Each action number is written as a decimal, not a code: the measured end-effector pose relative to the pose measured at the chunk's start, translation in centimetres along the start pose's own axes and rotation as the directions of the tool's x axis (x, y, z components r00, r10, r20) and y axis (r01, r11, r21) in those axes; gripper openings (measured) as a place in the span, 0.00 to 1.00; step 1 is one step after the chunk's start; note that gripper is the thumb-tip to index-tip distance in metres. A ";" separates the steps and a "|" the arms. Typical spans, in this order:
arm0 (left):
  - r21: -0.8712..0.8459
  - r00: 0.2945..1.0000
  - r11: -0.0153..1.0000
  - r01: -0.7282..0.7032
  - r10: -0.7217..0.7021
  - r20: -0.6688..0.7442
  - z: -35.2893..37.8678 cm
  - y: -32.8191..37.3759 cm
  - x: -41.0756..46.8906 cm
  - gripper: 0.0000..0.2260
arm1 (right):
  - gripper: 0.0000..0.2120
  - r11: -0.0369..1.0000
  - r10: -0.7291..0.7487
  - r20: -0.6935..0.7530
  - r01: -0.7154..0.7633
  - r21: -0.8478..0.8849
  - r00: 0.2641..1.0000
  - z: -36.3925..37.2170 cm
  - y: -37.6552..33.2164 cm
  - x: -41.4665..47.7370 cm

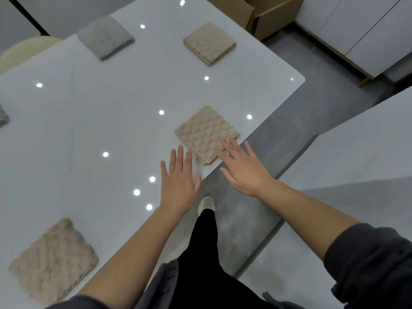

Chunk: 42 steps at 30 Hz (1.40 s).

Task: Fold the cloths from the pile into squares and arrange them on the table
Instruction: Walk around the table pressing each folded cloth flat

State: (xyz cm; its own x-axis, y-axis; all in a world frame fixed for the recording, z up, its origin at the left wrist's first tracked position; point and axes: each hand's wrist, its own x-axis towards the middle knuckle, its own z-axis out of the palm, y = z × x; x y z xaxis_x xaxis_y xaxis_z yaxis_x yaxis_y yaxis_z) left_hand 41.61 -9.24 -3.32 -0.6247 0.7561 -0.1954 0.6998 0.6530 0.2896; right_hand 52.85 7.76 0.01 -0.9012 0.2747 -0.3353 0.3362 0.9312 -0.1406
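Observation:
A folded beige cloth [204, 131] lies square near the right edge of the glossy white table [93, 121]. My right hand [242, 169] hovers flat at its near right corner, fingers straight, holding nothing. My left hand [179, 181] is spread flat just left of that cloth, fingers straight and apart from it. Other folded squares lie on the table: a beige one [209, 42] at the far right, a grey one [106, 36] at the far left, and a beige one [53, 262] at the near left.
A bit of grey cloth [3, 117] shows at the left frame edge. The table's right edge runs diagonally past my hands, with grey floor [312, 97] beyond. A cardboard box [267, 14] and white cabinets [361, 30] stand at the back right. A second pale surface [356, 152] is at right.

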 end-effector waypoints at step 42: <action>-0.307 0.905 0.894 0.326 -0.389 -0.173 4.7 5.0 12.0 0.26 | 0.29 0.950 -0.230 -0.083 0.242 0.198 0.970 2.2 6.0 15.0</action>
State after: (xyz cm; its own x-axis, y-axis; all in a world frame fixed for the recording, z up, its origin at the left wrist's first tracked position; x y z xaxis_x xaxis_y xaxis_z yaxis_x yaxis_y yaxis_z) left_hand 39.25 3.26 -8.60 -0.8975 0.4222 -0.1277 0.3155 0.8168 0.4830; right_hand 41.99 16.94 -7.89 -0.9738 0.0720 -0.2158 0.1553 0.9036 -0.3991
